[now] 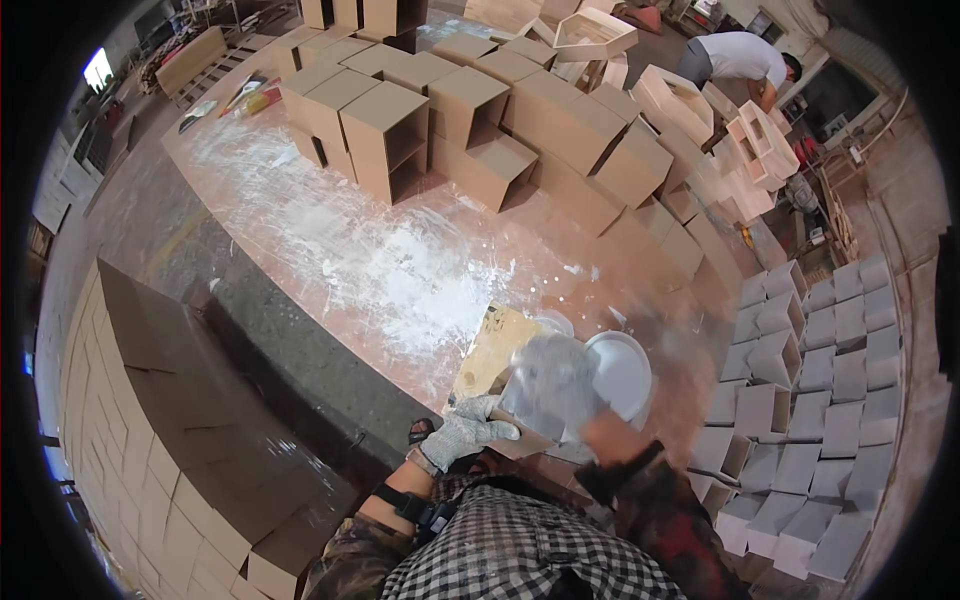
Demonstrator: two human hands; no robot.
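The left hand (pixel 468 428), in a speckled grey glove, has its fingers stretched toward a small board (pixel 497 352) and lies on the near edge of the box (pixel 535 430) under the right hand; whether it grips that edge I cannot tell. The right hand (pixel 553 380) is blurred, gloved grey, and looks curled around something pale, but the blur hides what it holds and how tightly.

Just beyond and right of the right hand sits a round white bucket (pixel 622 372), its mouth facing up, filled with white paste, its rim partly covered by the hand. The board, just past the left hand's fingertips, is a tan, unpainted rectangle smeared with white; its long axis runs away from the hands, tilted slightly right.

Both rest on a reddish bench (pixel 380 250) streaked with white powder ahead of the hands. Farther off stand brown open-sided cubes (pixel 390 140). To the right of the right hand, grey-white boxes (pixel 820 400) cover the floor. A person (pixel 740 60) bends over far ahead.
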